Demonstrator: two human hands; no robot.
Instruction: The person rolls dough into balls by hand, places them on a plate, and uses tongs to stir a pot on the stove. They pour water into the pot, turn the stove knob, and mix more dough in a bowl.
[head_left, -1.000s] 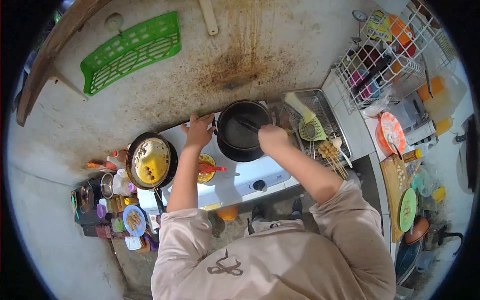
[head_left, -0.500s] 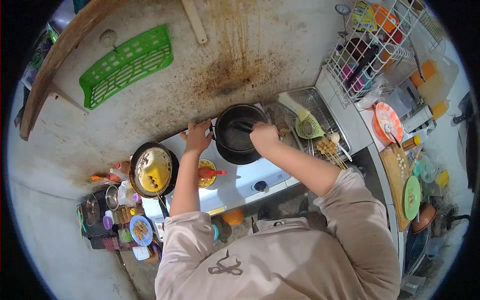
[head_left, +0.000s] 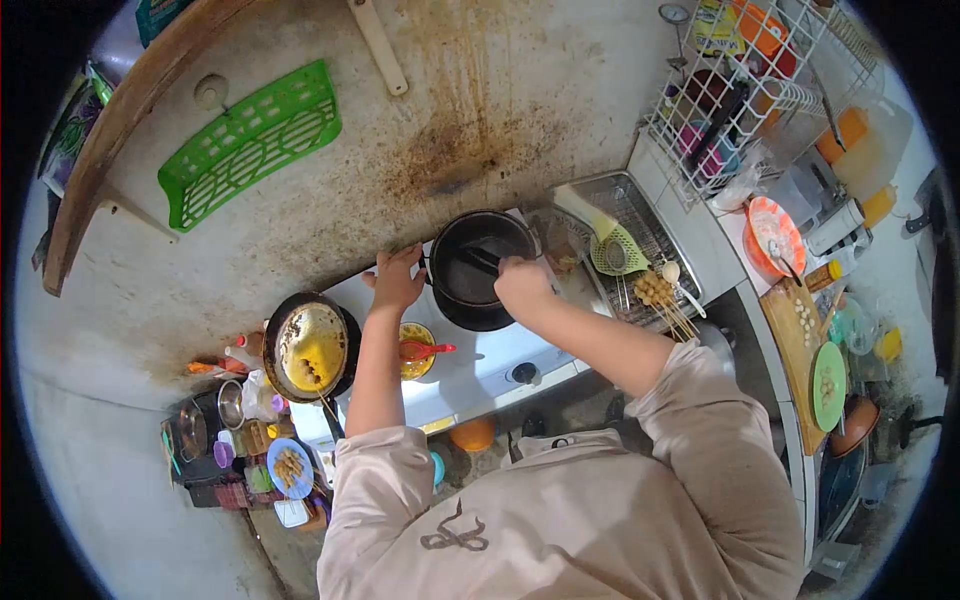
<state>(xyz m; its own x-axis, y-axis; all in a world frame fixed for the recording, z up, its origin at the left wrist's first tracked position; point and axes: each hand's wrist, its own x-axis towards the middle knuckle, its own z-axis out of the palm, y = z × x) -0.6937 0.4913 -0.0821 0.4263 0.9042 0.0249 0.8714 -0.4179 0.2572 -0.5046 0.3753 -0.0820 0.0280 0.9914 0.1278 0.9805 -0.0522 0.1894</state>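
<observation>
The black pot (head_left: 478, 268) sits on the white stove (head_left: 470, 365), steadied at its left rim by the left hand (head_left: 397, 280) — fingers curled over the edge, though a real grip can't be confirmed. A dark utensil (head_left: 482, 260) is clasped in the right hand (head_left: 522, 284), tip inside the pot. Burns are easily picked up from that bare-fingered rim contact, and the pot could be tipped if it's pushed too hard — the skewers (head_left: 662, 300) nearby would get splashed.

Left hand (head_left: 397, 282) steadies black pot (head_left: 478, 268); right hand (head_left: 522, 285) holds tongs (head_left: 482, 260) inside.
</observation>
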